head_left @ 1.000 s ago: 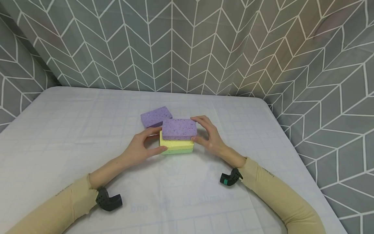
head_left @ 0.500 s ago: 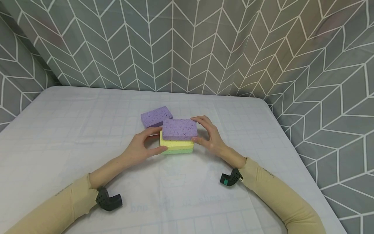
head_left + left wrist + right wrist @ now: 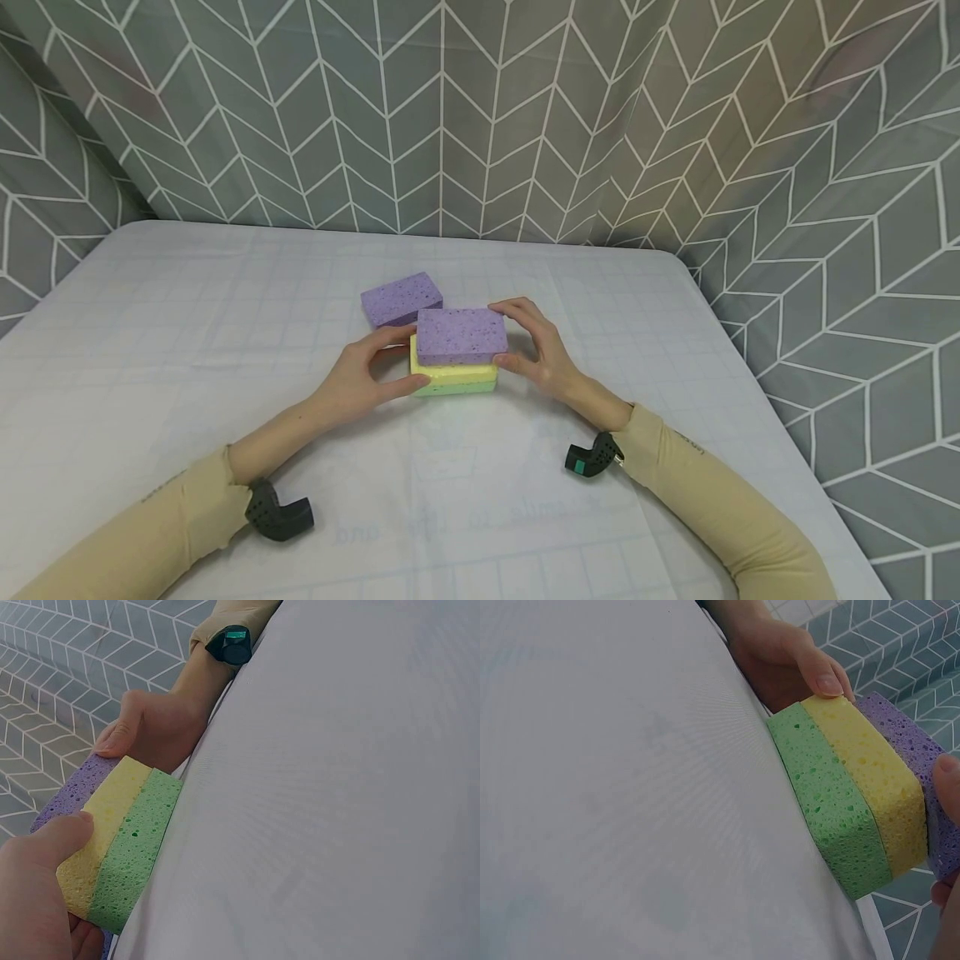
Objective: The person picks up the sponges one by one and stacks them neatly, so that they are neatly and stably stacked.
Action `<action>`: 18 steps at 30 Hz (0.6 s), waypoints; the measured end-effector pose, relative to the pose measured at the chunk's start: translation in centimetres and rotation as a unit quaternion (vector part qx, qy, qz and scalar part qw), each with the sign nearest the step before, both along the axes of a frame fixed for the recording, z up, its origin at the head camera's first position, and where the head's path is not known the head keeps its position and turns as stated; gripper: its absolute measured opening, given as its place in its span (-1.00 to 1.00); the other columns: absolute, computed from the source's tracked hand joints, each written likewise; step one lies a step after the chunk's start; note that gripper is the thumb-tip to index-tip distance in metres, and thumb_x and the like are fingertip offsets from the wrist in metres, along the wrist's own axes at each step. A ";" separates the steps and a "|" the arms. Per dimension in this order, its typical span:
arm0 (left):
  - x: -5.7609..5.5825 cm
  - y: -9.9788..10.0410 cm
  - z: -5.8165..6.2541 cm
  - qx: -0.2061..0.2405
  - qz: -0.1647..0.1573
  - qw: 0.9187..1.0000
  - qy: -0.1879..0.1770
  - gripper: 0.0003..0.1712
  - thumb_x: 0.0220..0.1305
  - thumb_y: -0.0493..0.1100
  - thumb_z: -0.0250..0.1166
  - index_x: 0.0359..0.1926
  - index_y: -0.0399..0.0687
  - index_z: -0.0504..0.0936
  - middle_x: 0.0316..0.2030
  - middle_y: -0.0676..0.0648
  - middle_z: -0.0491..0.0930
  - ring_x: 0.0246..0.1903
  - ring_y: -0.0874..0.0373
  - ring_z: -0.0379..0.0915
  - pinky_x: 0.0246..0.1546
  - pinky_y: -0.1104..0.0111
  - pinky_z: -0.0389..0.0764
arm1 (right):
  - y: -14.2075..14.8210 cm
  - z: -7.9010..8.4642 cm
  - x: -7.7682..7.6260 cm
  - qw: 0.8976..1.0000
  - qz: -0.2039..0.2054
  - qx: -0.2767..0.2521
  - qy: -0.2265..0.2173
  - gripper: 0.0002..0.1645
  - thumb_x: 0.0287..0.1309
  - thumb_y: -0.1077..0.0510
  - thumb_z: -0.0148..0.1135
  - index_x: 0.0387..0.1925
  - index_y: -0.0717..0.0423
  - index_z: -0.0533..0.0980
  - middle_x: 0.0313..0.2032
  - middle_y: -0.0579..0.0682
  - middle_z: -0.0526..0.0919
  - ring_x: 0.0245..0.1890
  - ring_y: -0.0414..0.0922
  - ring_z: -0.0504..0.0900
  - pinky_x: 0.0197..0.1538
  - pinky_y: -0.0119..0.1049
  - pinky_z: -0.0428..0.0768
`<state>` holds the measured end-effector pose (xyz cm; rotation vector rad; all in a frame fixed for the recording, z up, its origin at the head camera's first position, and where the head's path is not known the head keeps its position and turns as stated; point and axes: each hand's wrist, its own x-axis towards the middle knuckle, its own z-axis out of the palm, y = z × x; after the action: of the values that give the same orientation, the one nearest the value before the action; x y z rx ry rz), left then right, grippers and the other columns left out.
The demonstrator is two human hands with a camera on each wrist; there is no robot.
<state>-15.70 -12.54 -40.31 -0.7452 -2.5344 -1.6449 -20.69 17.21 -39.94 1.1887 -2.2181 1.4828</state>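
Note:
A three-layer stack of sponges stands mid-table: a green sponge (image 3: 467,388) at the bottom, a yellow sponge (image 3: 453,372) on it, and a purple sponge (image 3: 462,337) on top. My left hand (image 3: 356,377) grips the left end of the yellow sponge, its thumb on the front face and fingers behind. With thumb and fingers, my right hand (image 3: 542,350) holds the purple sponge by its right end. In the right wrist view, the purple sponge (image 3: 900,735) lies along the yellow sponge (image 3: 870,757). A second purple sponge (image 3: 401,298) lies behind the stack to the left.
A white cloth (image 3: 225,333) with faint lines and lettering covers the table. Grey curtains (image 3: 465,125) with white chevrons hang behind it and at its sides. Black wrist cameras (image 3: 279,512) stick out from both sleeves.
The upper purple sponge has shifted slightly toward me in the right hand over the last half second. The left hand, the lower sponges and the loose purple sponge have stayed put.

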 end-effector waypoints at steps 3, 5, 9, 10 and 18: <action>0.0 0.0 0.1 0.003 -0.001 1.000 -0.001 -0.16 0.10 -0.16 0.54 0.38 -0.13 0.40 0.24 -0.10 0.51 0.23 0.00 0.48 0.33 0.25 0.48 | 0.0 0.0 0.0 1.000 0.002 -0.001 -0.001 -0.26 0.04 0.10 0.28 0.29 0.26 0.42 0.16 0.18 0.50 0.23 0.11 0.43 0.39 0.09 0.33; 0.0 0.0 0.1 0.004 -0.002 1.000 -0.003 -0.17 0.10 -0.16 0.54 0.38 -0.13 0.40 0.25 -0.10 0.50 0.24 0.00 0.47 0.33 0.26 0.48 | 0.0 -0.1 -0.1 1.000 0.005 -0.002 0.000 -0.26 0.02 0.12 0.28 0.28 0.27 0.42 0.16 0.19 0.50 0.23 0.11 0.43 0.40 0.08 0.33; 0.0 0.0 0.1 0.002 -0.002 1.000 -0.003 -0.17 0.10 -0.16 0.54 0.38 -0.13 0.40 0.25 -0.10 0.51 0.24 -0.01 0.47 0.34 0.24 0.48 | 0.0 0.0 0.0 1.000 0.012 -0.003 0.004 -0.26 0.00 0.14 0.27 0.28 0.27 0.42 0.15 0.20 0.51 0.24 0.10 0.43 0.41 0.06 0.33; 0.0 0.0 0.1 0.003 -0.001 1.000 -0.003 -0.17 0.10 -0.16 0.54 0.38 -0.13 0.41 0.25 -0.10 0.51 0.24 -0.01 0.47 0.34 0.24 0.48 | -0.1 0.0 0.0 1.000 0.014 -0.003 0.005 -0.26 0.00 0.14 0.27 0.27 0.28 0.42 0.15 0.20 0.51 0.24 0.10 0.43 0.42 0.05 0.32; 0.0 0.0 0.1 0.000 0.004 1.000 -0.007 -0.18 0.10 -0.15 0.54 0.37 -0.15 0.41 0.24 -0.10 0.52 0.23 -0.01 0.48 0.34 0.21 0.48 | 0.0 0.0 -0.1 1.000 0.027 0.003 0.011 -0.27 -0.01 0.17 0.26 0.27 0.30 0.42 0.15 0.21 0.51 0.23 0.08 0.42 0.40 -0.03 0.32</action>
<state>-15.70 -12.57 -40.20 -0.7251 -2.5425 -1.6537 -20.77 17.16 -39.98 1.2712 -2.1930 1.4777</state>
